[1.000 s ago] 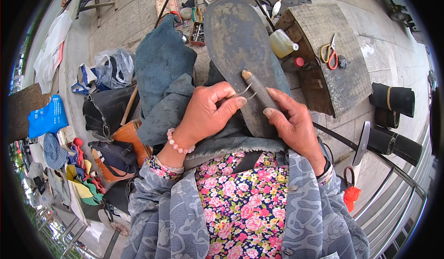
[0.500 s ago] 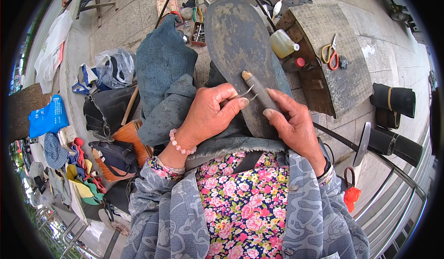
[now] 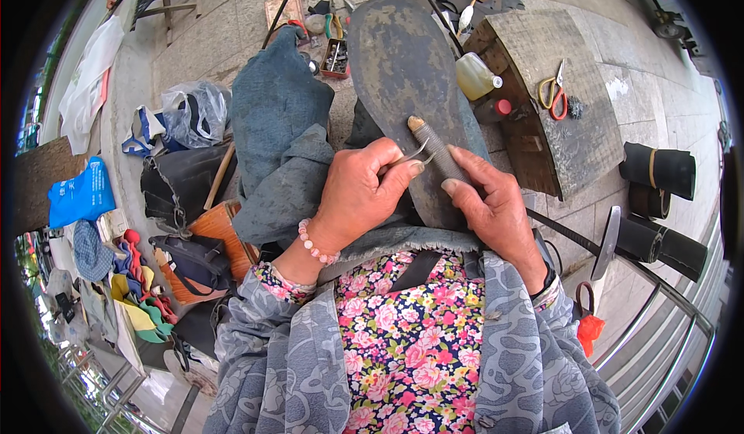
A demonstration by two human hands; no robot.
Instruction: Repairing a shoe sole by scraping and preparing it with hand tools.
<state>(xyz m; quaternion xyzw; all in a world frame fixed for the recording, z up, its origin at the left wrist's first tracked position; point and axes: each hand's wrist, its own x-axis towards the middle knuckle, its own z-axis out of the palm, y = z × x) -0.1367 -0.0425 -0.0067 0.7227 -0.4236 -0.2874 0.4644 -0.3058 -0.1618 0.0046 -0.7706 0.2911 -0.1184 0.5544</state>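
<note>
A long, worn, dark sole-shaped board (image 3: 403, 54) rests over my lap, its wide end pointing away. My right hand (image 3: 494, 208) grips a grey ribbed stick (image 3: 439, 153) that looks wound with cord; its bare wooden tip points away over the board. Thumb and forefinger of my left hand (image 3: 359, 186) are pinched on a thin curved strand (image 3: 418, 152), which reaches the stick's side. Whether it is wire or thread, I cannot tell. Blue-grey cloth (image 3: 283, 116) covers my knees beneath the board.
On the right, red- and yellow-handled scissors (image 3: 554, 93) lie on a wooden box (image 3: 566, 136), beside a yellowish bottle (image 3: 473, 76) and a red-capped bottle (image 3: 490, 111). Rolled black sheets (image 3: 659, 169) lie farther right. A black bag (image 3: 172, 182) and a plastic bag (image 3: 195, 112) stand left.
My left hand has shifted slightly to the right with the strand still pinched. The right hand keeps its grip on the stick, nearly unmoved.
</note>
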